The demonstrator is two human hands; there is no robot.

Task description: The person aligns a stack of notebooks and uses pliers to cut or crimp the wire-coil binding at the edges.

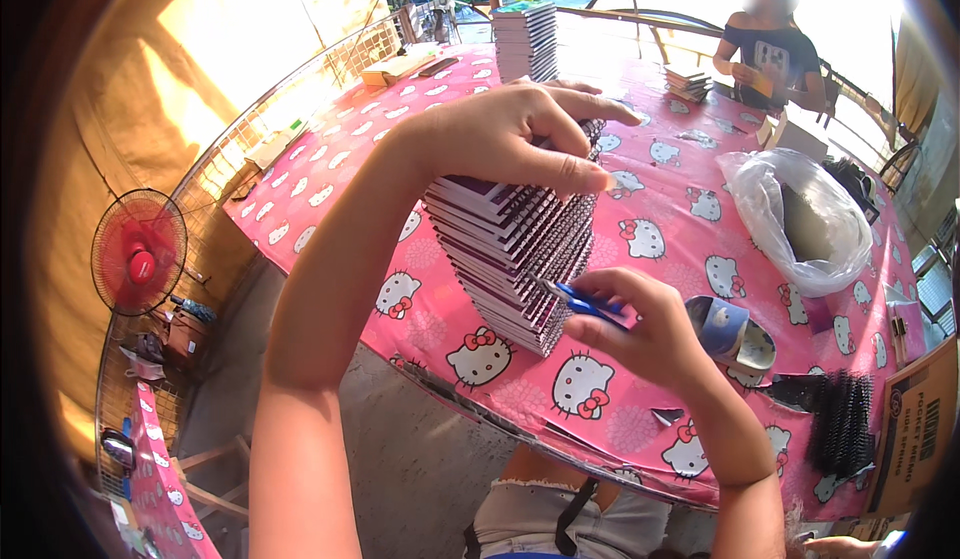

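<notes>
A tall stack of spiral-bound notebooks stands at the near edge of the table, its black coil bindings facing right. Over the top of it lies my left hand, fingers spread and thumb extended along the coil side. My right hand is closed around small blue-handled pliers. Their metal tip meets the coils partway down the stack; whether it grips a wire end is too small to tell.
A pink patterned cloth covers the table. On the right are a clear plastic bag, a blue slipper, black coils and a cardboard box. Another notebook stack stands behind. A person works across the table. A fan stands left.
</notes>
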